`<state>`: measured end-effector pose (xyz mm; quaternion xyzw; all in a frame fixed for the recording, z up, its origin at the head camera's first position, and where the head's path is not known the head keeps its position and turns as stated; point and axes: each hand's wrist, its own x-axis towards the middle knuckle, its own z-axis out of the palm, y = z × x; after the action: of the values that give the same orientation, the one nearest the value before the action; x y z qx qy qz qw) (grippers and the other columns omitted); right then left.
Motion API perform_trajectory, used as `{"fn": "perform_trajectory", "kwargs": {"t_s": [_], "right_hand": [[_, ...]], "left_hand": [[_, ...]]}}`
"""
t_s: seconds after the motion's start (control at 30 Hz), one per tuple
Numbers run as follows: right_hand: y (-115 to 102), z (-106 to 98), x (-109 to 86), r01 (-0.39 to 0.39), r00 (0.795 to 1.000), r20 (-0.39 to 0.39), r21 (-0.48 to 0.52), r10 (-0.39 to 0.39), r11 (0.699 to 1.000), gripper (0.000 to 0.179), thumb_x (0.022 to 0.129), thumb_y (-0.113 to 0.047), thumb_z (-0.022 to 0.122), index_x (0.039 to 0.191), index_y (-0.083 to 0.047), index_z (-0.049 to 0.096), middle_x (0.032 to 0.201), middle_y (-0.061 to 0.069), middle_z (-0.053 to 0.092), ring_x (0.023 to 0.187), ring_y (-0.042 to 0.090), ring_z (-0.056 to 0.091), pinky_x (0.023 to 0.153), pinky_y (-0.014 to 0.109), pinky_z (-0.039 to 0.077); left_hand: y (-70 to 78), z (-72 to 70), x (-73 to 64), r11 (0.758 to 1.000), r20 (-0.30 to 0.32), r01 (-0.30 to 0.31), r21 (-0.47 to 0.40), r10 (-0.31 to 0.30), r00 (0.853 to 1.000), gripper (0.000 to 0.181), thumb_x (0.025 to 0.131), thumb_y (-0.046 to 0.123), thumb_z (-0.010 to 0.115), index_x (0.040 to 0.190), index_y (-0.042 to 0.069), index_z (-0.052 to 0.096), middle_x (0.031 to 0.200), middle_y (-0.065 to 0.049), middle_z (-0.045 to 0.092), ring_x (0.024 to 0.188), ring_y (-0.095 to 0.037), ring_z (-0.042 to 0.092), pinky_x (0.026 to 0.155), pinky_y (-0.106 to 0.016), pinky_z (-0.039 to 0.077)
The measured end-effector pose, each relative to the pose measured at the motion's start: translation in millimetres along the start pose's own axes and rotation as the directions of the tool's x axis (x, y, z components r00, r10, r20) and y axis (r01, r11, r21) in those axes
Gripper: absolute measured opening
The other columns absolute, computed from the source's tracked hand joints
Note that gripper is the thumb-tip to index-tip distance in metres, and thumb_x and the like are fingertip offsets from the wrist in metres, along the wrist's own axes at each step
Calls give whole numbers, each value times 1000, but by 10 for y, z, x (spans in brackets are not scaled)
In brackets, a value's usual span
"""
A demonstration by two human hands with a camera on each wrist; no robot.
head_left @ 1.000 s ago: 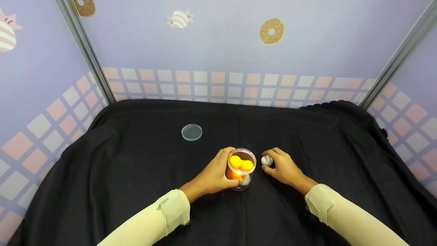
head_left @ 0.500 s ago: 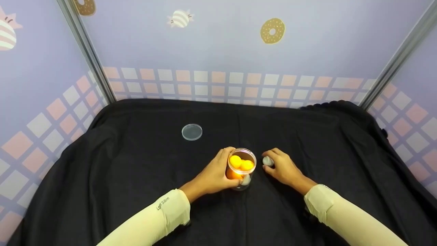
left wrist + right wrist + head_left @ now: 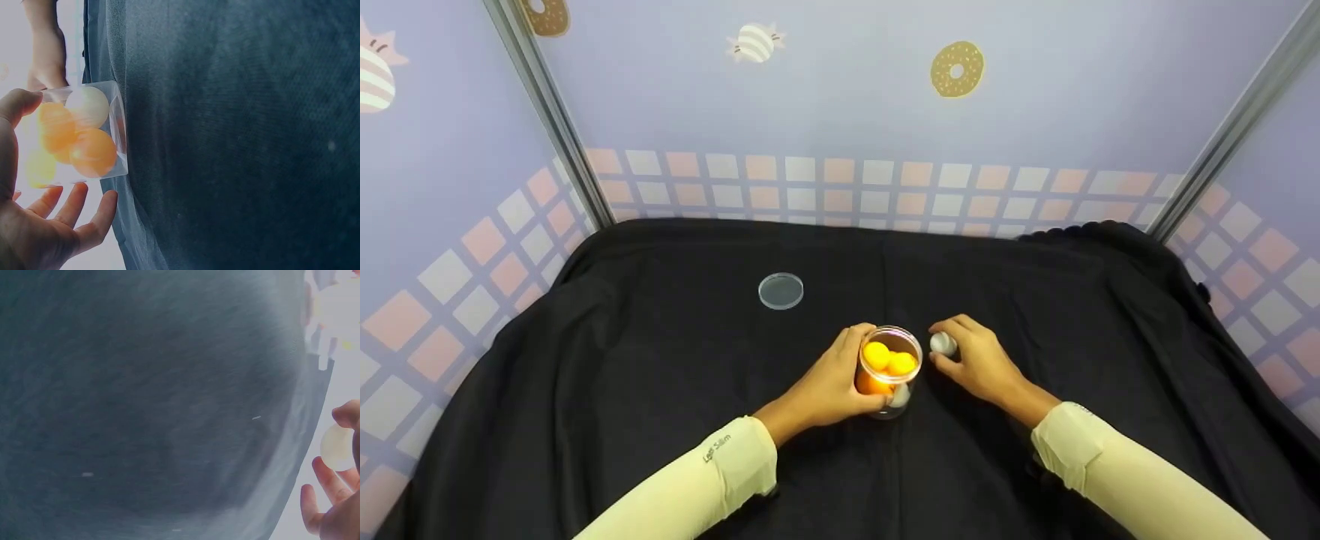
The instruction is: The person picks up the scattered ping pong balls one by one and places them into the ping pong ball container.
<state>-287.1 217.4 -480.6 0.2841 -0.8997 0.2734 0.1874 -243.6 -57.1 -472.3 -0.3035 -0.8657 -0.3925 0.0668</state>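
My left hand grips a clear plastic jar standing on the black cloth, thumb and fingers round its sides. Inside the uncovered jar lie several orange ping-pong balls and a white one, the latter low against the wall; the left wrist view shows the orange balls and that white ball through the plastic. Just right of the jar, my right hand pinches another white ping-pong ball between thumb and fingers. In the right wrist view this ball shows at the right edge.
A round clear lid lies flat on the black cloth, behind and left of the jar. Patterned panels with metal corner posts enclose the table at the back and both sides.
The right hand has shifted slightly up and left, bringing the white ping-pong ball a little closer to the jar. The left hand and jar hold their place.
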Motion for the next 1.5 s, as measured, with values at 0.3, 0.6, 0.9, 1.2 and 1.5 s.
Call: {"fn": "perform_trajectory", "kwargs": {"t_s": [0.3, 0.6, 0.9, 1.2, 1.5], "right_hand": [[-279, -219, 129, 27, 998, -50, 38, -25, 999, 36, 83, -17, 83, 117, -10, 71, 112, 4, 68, 97, 16, 66, 84, 35, 57], [-526, -329, 196, 68, 993, -106, 80, -59, 994, 36, 83, -16, 83, 117, -10, 71, 113, 3, 68, 92, 13, 63, 77, 36, 57], [-721, -194, 153, 219, 974, -86, 91, -211, 972, 29, 89, -18, 79, 116, -9, 71, 112, -1, 67, 100, 11, 66, 84, 29, 58], [-772, -123, 181, 253, 963, -121, 91, -242, 963, 30, 86, -17, 82, 113, -11, 73, 111, -1, 67, 99, 11, 67, 83, 27, 59], [-790, -60, 209, 253, 965, -98, 121, -242, 960, 31, 89, -24, 80, 115, -10, 72, 113, -1, 68, 97, 11, 66, 77, 27, 59]], "left_hand": [[-4, 1, 5, 1000, 1, -6, 6, 6, 1000, 89, 72, 25, 87, 145, 12, 37, 137, -9, 51, 124, -20, 54, 112, -36, 46], [-9, -9, 4, 1000, 3, -17, 8, 17, 1000, 90, 72, 25, 87, 145, 13, 36, 137, -9, 51, 124, -20, 54, 111, -37, 47], [-19, -10, 4, 999, -1, -33, 0, 33, 999, 89, 72, 25, 86, 145, 12, 36, 136, -10, 50, 121, -20, 55, 107, -37, 49], [-16, -14, 1, 1000, 3, -20, -2, 20, 1000, 90, 72, 26, 87, 145, 11, 36, 135, -9, 50, 121, -20, 56, 107, -35, 49], [-13, -10, 4, 1000, 23, -18, -3, 18, 1000, 89, 76, 32, 85, 146, 15, 34, 134, -9, 49, 119, -19, 56, 105, -34, 50]]}}
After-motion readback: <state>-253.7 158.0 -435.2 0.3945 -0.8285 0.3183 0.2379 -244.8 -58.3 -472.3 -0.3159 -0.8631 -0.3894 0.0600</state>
